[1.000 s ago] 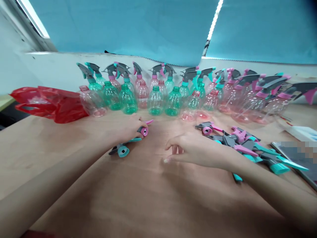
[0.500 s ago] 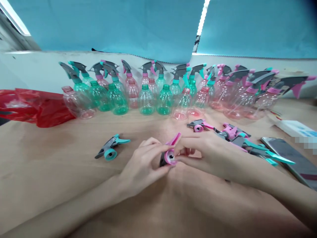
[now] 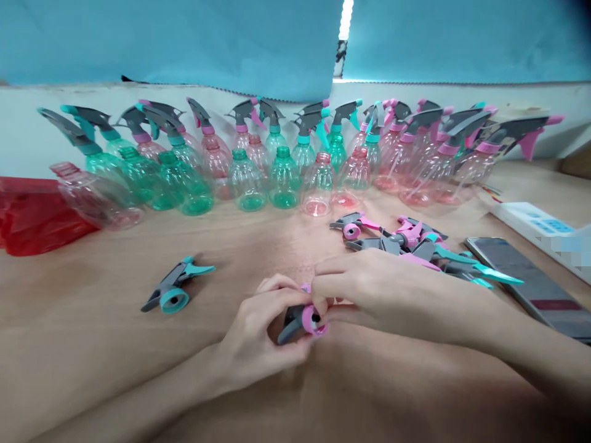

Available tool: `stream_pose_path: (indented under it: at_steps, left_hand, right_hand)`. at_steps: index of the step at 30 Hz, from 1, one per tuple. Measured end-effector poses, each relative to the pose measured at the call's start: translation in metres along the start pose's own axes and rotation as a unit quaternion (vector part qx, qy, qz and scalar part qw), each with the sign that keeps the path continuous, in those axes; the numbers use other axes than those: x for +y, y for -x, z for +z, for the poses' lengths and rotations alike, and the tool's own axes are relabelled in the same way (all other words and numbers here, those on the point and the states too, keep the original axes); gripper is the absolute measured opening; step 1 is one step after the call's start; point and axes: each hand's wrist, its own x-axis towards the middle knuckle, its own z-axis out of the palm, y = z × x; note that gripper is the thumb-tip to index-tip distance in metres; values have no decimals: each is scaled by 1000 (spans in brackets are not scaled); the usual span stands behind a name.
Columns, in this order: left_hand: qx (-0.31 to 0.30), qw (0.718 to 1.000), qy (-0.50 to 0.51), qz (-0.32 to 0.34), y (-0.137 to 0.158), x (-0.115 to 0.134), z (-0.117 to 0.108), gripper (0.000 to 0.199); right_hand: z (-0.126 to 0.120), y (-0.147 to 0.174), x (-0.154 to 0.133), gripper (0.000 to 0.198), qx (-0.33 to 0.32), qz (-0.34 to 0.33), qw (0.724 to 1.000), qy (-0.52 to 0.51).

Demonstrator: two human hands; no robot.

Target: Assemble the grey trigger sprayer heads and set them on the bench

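Low over the table, both hands grip one grey and pink spray bottle trigger head, its pink collar opening turned toward me. My left hand holds the grey body between thumb and fingers. The bent fingers of my right hand pinch at the collar's right edge and cover part of the head. To the left lies a grey and teal trigger head, apart from the hands. Past my right hand rests a pile of grey, pink and teal trigger heads.
Clear pink and green bottles stand in rows at the back, such as an uncapped green bottle; many others carry trigger heads. A red plastic bag lies far left. A phone and a white box lie on the right.
The view has shifted a little, so most things appear further left. The trigger head has tilted in my hands, showing more grey lever below and less of its pink part above.
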Motion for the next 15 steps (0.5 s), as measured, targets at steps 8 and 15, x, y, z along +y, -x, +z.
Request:
stream_pose_path:
  at_steps: [8, 15]
  left_hand:
    - [-39, 991, 107, -70, 0, -1, -2, 19]
    - [-72, 986, 128, -76, -2, -2, -12, 6]
  right_hand:
    - [6, 0, 1, 13, 31, -53, 995, 82]
    - [18, 2, 2, 10, 71, -39, 997, -18]
